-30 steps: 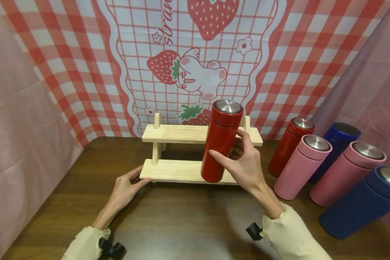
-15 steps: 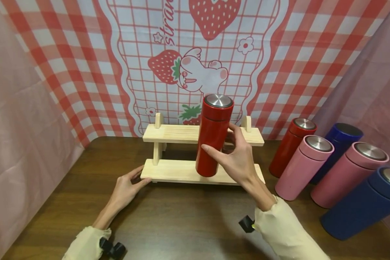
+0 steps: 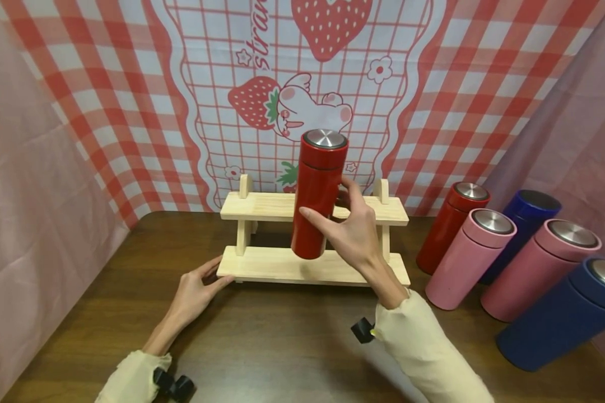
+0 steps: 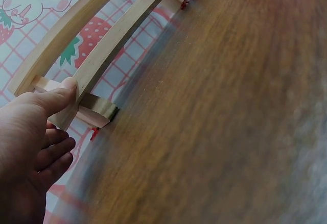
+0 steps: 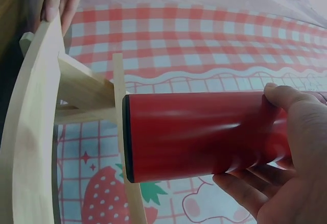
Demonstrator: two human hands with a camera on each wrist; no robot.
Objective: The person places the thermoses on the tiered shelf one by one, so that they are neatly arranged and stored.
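My right hand grips a red thermos bottle around its middle, thumb on the near side and fingers behind. The thermos is upright with a steel-topped lid, held in the air in front of the two-tier wooden shelf. In the right wrist view its dark-edged base shows apart from the lower board. My left hand holds the left end of the lower board; in the left wrist view the thumb presses on the board and the other fingers lie below it.
At the right stand another red thermos, a light pink one, a darker pink one, a bright blue one and a navy one. A strawberry-print cloth hangs behind the shelf.
My right hand has carried the red thermos leftward and upward, from the shelf's right part to near its middle. My left hand stays on the shelf's left end.
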